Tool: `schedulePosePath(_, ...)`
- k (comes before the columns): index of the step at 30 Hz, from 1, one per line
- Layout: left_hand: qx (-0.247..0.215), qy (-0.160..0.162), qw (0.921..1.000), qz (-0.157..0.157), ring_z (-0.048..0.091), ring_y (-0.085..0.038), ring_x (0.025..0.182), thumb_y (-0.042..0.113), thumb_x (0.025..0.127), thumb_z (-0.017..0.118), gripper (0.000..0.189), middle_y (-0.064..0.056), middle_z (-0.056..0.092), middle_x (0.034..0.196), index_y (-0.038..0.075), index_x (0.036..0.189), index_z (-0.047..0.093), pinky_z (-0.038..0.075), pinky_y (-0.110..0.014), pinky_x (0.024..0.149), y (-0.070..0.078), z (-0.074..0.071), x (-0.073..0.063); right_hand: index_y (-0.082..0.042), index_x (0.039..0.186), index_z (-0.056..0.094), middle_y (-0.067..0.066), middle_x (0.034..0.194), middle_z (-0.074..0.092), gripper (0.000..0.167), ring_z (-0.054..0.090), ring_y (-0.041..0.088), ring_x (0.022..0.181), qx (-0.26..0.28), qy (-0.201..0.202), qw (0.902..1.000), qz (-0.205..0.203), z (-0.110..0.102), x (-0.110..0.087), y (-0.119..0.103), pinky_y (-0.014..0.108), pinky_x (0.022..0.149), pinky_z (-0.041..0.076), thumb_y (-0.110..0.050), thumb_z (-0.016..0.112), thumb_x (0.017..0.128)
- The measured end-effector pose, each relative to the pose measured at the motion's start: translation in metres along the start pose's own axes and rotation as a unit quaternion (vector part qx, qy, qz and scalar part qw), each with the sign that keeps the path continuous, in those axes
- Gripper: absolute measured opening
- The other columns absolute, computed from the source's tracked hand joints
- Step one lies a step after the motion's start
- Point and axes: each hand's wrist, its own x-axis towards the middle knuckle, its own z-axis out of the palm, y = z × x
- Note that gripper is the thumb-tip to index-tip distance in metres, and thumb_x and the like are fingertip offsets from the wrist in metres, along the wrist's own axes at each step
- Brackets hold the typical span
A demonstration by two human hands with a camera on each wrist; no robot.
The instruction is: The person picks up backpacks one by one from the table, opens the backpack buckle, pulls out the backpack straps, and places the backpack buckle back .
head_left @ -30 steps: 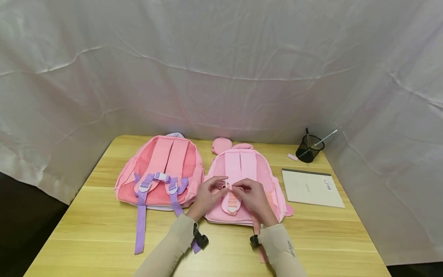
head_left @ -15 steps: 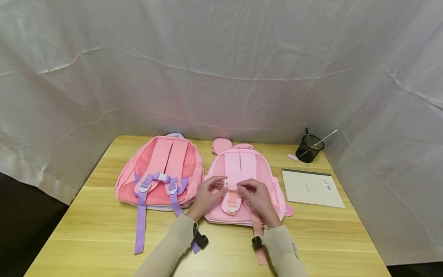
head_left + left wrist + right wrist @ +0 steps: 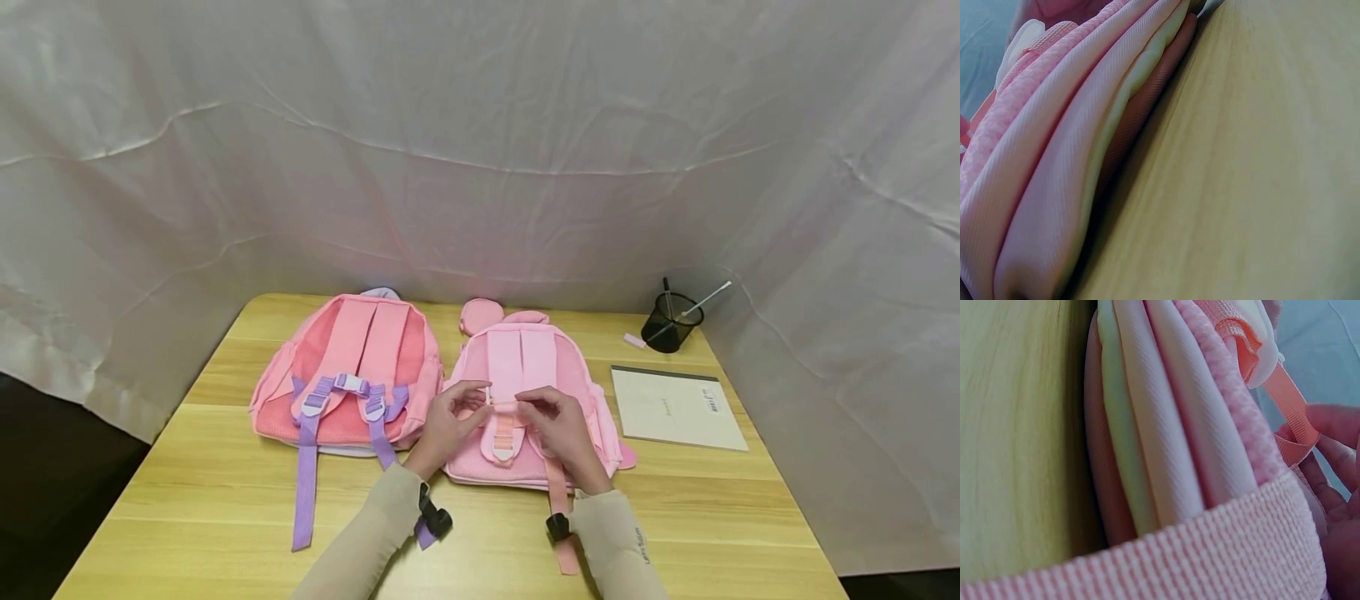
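A light pink backpack [image 3: 577,367] lies back panel up on the wooden table, its shoulder straps facing me. My left hand [image 3: 444,429] pinches a small white buckle [image 3: 489,395] over the panel. From there a peach webbing strap [image 3: 506,407] runs across to my right hand [image 3: 561,429], which pinches it between thumb and fingers. The right wrist view shows this webbing [image 3: 1288,397] folded over at the fingertips. Below the hands sits a strap end with a white adjuster [image 3: 503,452]. In the left wrist view the bag's side [image 3: 1054,144] hides most of the hand.
A coral backpack [image 3: 300,358] with purple straps lies to the left. Behind the pink bag is a small round pink pouch [image 3: 481,317]. On the right are a notebook [image 3: 675,408], a black mesh pen cup [image 3: 670,333] and a pink eraser-like block [image 3: 633,340].
My right hand has moved slightly right, away from the left, and the webbing between them now stretches out. The left hand stays almost in place.
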Motion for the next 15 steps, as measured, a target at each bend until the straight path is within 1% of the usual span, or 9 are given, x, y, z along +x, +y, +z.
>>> schedulePosePath(2, 0.001, -0.001, 1.0000, 0.001, 0.068, -0.030, 0.097, -0.005, 0.089, 0.074, 0.036, -0.023, 0.072, 0.104, -0.005, 0.125, 0.068, 0.057, -0.042, 0.093, 0.001, 0.000, 0.000, -0.009, 0.111, 0.078, 0.011, 0.112, 0.075, 0.016, 0.064, 0.011, 0.094, -0.009, -0.001, 1.0000, -0.003, 0.001, 0.000, -0.002, 0.020, 0.081, 0.052, -0.015, 0.075, 0.096)
schedulePosePath(5, 0.004, -0.005, 1.0000, 0.006, 0.068, -0.030, 0.096, -0.005, 0.089, 0.075, 0.036, -0.022, 0.072, 0.103, -0.003, 0.125, 0.069, 0.057, -0.044, 0.092, 0.002, -0.001, -0.001, -0.013, 0.108, 0.079, 0.006, 0.108, 0.074, 0.014, 0.063, 0.012, 0.093, -0.055, -0.007, 0.9984, -0.011, 0.003, 0.001, -0.009, 0.022, 0.082, 0.052, -0.012, 0.075, 0.096)
schedulePosePath(7, 0.004, -0.007, 0.9999, 0.011, 0.068, -0.029, 0.095, -0.004, 0.089, 0.076, 0.037, -0.021, 0.072, 0.103, -0.003, 0.125, 0.069, 0.057, -0.045, 0.091, 0.003, -0.002, -0.001, -0.014, 0.106, 0.080, 0.002, 0.104, 0.074, 0.012, 0.064, 0.014, 0.092, -0.100, -0.018, 0.9944, -0.028, 0.006, 0.001, -0.016, 0.027, 0.084, 0.053, -0.013, 0.076, 0.095)
schedulePosePath(9, 0.000, -0.010, 0.9998, 0.016, 0.068, -0.028, 0.095, -0.003, 0.089, 0.076, 0.037, -0.021, 0.073, 0.102, -0.003, 0.125, 0.069, 0.057, -0.046, 0.090, 0.005, -0.003, -0.001, -0.017, 0.104, 0.080, -0.002, 0.101, 0.074, 0.011, 0.065, 0.014, 0.092, -0.141, -0.032, 0.9883, -0.048, 0.009, 0.002, -0.023, 0.033, 0.086, 0.054, -0.016, 0.077, 0.094)
schedulePosePath(10, -0.003, -0.012, 0.9998, 0.017, 0.068, -0.028, 0.095, -0.002, 0.089, 0.077, 0.037, -0.021, 0.073, 0.102, -0.003, 0.125, 0.069, 0.057, -0.046, 0.090, 0.006, -0.003, -0.001, -0.017, 0.104, 0.080, -0.003, 0.101, 0.074, 0.011, 0.067, 0.015, 0.093, -0.153, -0.039, 0.9858, -0.057, 0.011, 0.003, -0.025, 0.035, 0.087, 0.055, -0.016, 0.077, 0.094)
schedulePosePath(12, -0.007, -0.015, 0.9996, 0.022, 0.069, -0.027, 0.094, 0.000, 0.089, 0.077, 0.036, -0.021, 0.073, 0.102, -0.004, 0.125, 0.068, 0.057, -0.046, 0.090, 0.008, -0.004, -0.001, -0.017, 0.103, 0.080, -0.003, 0.100, 0.075, 0.011, 0.069, 0.016, 0.094, -0.165, -0.049, 0.9826, -0.071, 0.014, 0.004, -0.029, 0.039, 0.089, 0.056, -0.017, 0.078, 0.093)
schedulePosePath(15, -0.009, -0.020, 0.9994, 0.025, 0.069, -0.026, 0.094, 0.001, 0.090, 0.077, 0.036, -0.022, 0.073, 0.102, -0.004, 0.125, 0.068, 0.057, -0.047, 0.090, 0.011, -0.005, -0.002, -0.016, 0.103, 0.081, -0.003, 0.099, 0.076, 0.011, 0.070, 0.016, 0.095, -0.162, -0.051, 0.9822, -0.081, 0.017, 0.005, -0.029, 0.037, 0.090, 0.057, -0.014, 0.077, 0.093)
